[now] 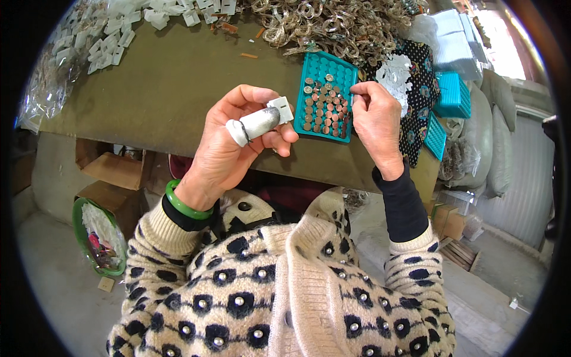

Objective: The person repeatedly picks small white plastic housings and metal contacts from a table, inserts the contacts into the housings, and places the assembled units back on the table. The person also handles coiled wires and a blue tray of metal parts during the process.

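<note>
My left hand is closed around a small white plastic piece with a slot in it, pinched beside the thumb. A worn white finger cover, tied with a dark band, wraps that thumb. Beside it on the table lies a teal tray with rows of round pockets. Many small copper-coloured and silvery discs sit in the tray. At the tray's right rim is my right hand, its thumb and fingertips pressed together; whatever they may hold is too small or hidden to make out.
White plastic pieces lie heaped at the far left, and a pile of clear curled strips at the back. Flat white pieces rest on a patterned dark cloth at right. Stacked teal trays stand beyond.
</note>
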Demonstrator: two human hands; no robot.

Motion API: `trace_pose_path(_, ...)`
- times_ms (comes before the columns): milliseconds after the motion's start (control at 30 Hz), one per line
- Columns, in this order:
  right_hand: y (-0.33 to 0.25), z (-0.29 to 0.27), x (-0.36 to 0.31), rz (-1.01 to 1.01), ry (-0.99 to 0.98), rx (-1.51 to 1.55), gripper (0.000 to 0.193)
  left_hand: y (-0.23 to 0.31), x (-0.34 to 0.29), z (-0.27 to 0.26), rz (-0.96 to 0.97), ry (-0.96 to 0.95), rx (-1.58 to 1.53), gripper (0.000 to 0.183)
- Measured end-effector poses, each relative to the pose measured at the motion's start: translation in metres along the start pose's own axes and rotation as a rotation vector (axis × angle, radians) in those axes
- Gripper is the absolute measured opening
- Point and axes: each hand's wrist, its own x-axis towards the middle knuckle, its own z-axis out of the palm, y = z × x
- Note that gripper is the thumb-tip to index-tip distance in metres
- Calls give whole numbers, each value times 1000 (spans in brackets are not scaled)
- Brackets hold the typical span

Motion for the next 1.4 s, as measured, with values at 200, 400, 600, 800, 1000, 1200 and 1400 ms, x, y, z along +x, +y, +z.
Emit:
trace_pose_path(200,1,-3,-4,-1,-3,56,11,-1,0,-2,-4,-18,-21,23)
trace_pose_path(400,-6,-11,-4,-50,-35,65,9,0,0,-2,-16,-6,-20,23)
trace_pose_path(600,-7,-13,-6,12,-87,140,6,0,0,-2,-21,-2,-16,22)
trace_pose_path(800,0,-15,-5,72,-84,213,6,-1,-1,-3,-4,-37,-24,26)
trace_pose_path(1000,-33,-36,-8,54,64,446,4,1,-2,-3,-59,-41,-34,35)
trace_pose_path(1200,-80,-24,-16,-186,-51,644,9,4,-7,2,-112,-38,-95,31)
trace_pose_path(1400,-86,-13,-15,-243,-58,653,9,7,-12,14,-120,-17,-136,28)
